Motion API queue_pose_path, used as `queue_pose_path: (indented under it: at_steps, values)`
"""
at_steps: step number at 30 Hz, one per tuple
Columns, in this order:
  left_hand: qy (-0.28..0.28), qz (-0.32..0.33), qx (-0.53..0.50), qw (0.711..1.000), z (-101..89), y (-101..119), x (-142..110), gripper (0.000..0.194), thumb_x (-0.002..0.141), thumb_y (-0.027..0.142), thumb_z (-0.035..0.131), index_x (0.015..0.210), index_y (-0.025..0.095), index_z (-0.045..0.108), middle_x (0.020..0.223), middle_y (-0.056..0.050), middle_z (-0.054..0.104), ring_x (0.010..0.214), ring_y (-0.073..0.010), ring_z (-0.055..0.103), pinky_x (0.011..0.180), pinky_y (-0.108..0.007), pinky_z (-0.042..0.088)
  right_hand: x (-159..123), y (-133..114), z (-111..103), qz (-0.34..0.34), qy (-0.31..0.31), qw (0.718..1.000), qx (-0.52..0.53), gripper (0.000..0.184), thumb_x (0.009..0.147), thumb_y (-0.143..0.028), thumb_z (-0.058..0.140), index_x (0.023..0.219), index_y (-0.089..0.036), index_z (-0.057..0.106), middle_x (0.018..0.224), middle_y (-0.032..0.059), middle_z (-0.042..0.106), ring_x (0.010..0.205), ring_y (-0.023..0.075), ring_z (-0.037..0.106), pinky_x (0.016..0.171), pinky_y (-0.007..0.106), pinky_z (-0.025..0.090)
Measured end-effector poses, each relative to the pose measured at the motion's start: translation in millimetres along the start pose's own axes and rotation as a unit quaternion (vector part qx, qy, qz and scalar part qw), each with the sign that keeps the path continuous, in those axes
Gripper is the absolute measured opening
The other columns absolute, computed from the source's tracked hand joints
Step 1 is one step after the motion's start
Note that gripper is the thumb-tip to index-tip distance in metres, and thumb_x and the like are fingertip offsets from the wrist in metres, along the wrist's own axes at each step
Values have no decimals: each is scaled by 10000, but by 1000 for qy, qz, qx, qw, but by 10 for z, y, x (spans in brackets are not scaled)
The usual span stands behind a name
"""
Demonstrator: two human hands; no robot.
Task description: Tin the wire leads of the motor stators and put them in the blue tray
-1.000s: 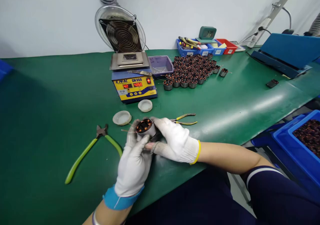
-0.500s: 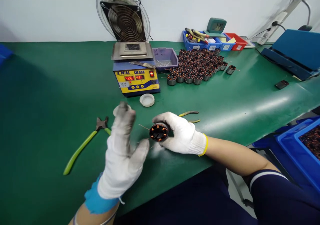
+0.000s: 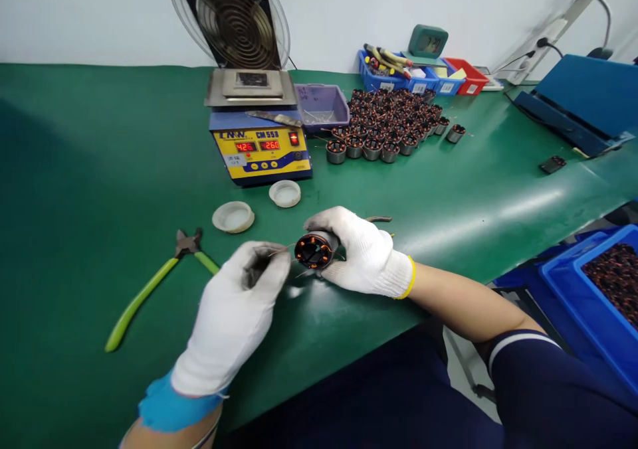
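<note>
My gloved right hand (image 3: pixel 356 253) is wrapped round a motor stator (image 3: pixel 315 251), a dark ring with copper windings inside. Its open end faces left, and thin wire ends stick out from it. My gloved left hand (image 3: pixel 244 303) is closed in a pinch on one wire end (image 3: pixel 280 250) just left of the stator. Left of that hand lie cutting pliers (image 3: pixel 144 299) with green handles. A second pair of pliers (image 3: pixel 379 219) is mostly hidden behind my right hand.
Two shallow white dishes (image 3: pixel 233 218) sit before a yellow-and-blue solder pot (image 3: pixel 266 150) with a fan behind it. A purple tray (image 3: pixel 326 127) and many stators (image 3: pixel 386 127) stand to its right. Farther back are small blue bins (image 3: pixel 383 84) and a clock (image 3: pixel 427 41). A blue crate (image 3: pixel 563 283) is at right.
My left hand has gone from spread fingers to a pinch on the stator's wire end. My right hand still holds the stator. The whole view has shifted slightly.
</note>
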State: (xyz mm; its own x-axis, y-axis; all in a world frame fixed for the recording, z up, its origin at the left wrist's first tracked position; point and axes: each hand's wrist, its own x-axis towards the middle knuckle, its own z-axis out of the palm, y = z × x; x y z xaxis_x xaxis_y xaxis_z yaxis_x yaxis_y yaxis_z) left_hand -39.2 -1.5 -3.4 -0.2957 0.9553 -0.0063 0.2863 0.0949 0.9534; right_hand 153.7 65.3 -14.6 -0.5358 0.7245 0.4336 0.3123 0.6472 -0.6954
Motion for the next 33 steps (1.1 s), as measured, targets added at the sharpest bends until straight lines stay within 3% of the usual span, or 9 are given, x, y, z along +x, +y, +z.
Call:
queue_pose_path:
  at_steps: [3,6,8,15,21,25,27,30,33]
  values:
    - [-55,-49,-78,994,-14,18,3,270,796,422,748,732,200,609,666,-12,580,604,-148,546,553,-259,464,2,-25,-3,20,-13,1000,-10,456,757,-191,708,1204,-165,619,1167,58,665,1061,174,674,930,292,560]
    - [-45,-82,-174,980,-69,57,2,358,784,462,768,672,198,554,573,12,496,486,-118,469,433,-233,369,21,-71,-36,48,-7,999,-8,480,721,-175,716,1192,-165,626,1156,55,671,1040,180,678,921,302,563]
    - [-29,-88,-176,980,-90,59,7,358,780,499,764,710,194,591,587,7,530,480,-113,479,411,-218,340,27,-103,-54,59,-4,998,-9,493,708,-173,725,1192,-173,626,1161,51,672,1049,185,674,931,308,560]
    - [-101,-150,-162,970,-38,-11,-40,444,703,546,833,673,191,566,578,17,516,502,-107,457,467,-223,392,5,-173,-46,73,-42,996,-22,484,724,-206,772,1185,-197,627,1160,41,668,1026,173,680,904,286,558]
    - [4,-54,-144,988,-25,5,-10,298,781,479,764,857,203,678,745,-6,654,608,-130,566,522,-227,456,-3,-168,-24,88,-37,995,-36,496,688,-193,760,1160,-204,609,1190,50,665,1083,200,677,898,314,556]
    - [5,-51,-93,994,-46,41,9,250,667,354,822,766,188,665,713,-4,657,639,-151,597,576,-250,504,-21,-121,-20,44,-23,999,2,465,659,-206,744,1091,-177,576,1251,86,655,1170,231,659,970,348,547]
    - [22,-65,-121,990,-73,48,35,223,712,353,789,776,185,658,699,5,642,619,-141,578,569,-249,481,6,-111,-57,67,-26,997,4,493,628,-197,744,1089,-183,572,1254,80,659,1165,238,659,982,359,546]
    - [69,-82,-149,983,-100,3,102,217,812,391,718,853,185,664,753,8,653,653,-140,569,600,-259,445,160,-74,-147,127,-23,991,-37,536,614,-197,752,1125,-197,590,1220,55,668,1105,237,666,957,366,551]
    - [51,-57,-25,997,-53,-89,154,273,823,467,689,871,198,684,810,-13,693,743,-188,605,688,-306,457,450,57,-206,127,-31,985,-115,533,649,-193,743,1165,-176,606,1167,58,664,1058,242,652,938,381,550]
